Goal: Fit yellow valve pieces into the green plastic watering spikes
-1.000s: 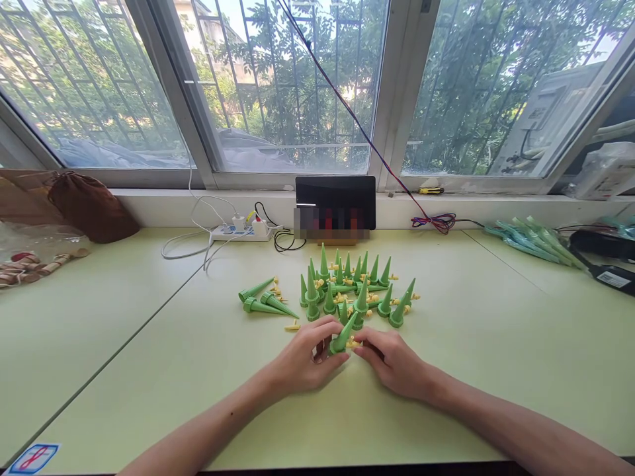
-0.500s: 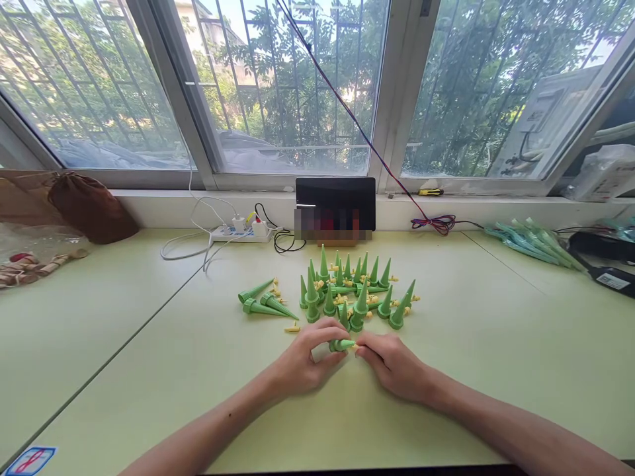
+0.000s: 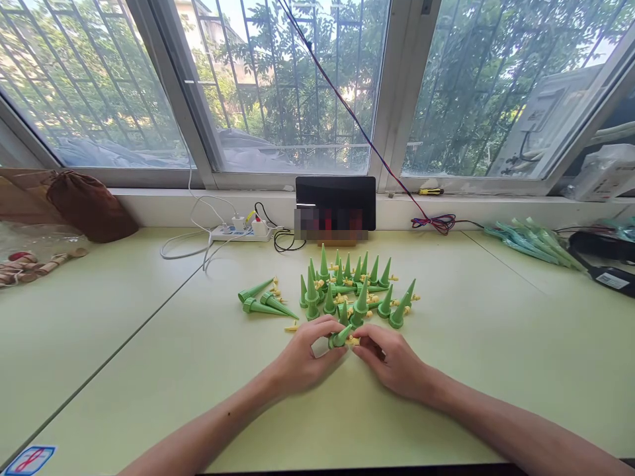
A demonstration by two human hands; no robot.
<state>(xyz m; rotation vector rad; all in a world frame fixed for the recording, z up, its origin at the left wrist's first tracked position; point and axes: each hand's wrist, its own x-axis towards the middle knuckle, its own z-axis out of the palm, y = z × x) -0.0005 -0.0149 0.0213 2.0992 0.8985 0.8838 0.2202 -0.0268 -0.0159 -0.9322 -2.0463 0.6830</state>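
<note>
My left hand (image 3: pixel 308 350) is closed round a green plastic cone spike (image 3: pixel 340 338), its narrow tip tilted up to the right. Between the fingertips of my right hand (image 3: pixel 389 354) is a small yellow valve (image 3: pixel 352 340), close by the cone; whether the two touch I cannot tell. Just beyond my hands, many green cones (image 3: pixel 360 303) stand or lie in a cluster, with small yellow valves among them. Left of that cluster lie a few more green cones (image 3: pixel 265 307) on their sides. A loose yellow valve (image 3: pixel 291 328) rests near my left hand.
A dark tablet (image 3: pixel 336 203) leans at the back by the window, with a power strip (image 3: pixel 241 233) and cables on its left. Plastic-wrapped strips (image 3: pixel 533 244) and a black strap lie at right. A brown drawstring bag (image 3: pixel 92 206) is on the far left of the pale table (image 3: pixel 149 370).
The cone in my left hand has turned from nearly level to tip-up. The yellow valve in my right fingers now shows more, apart from the cone's tip.
</note>
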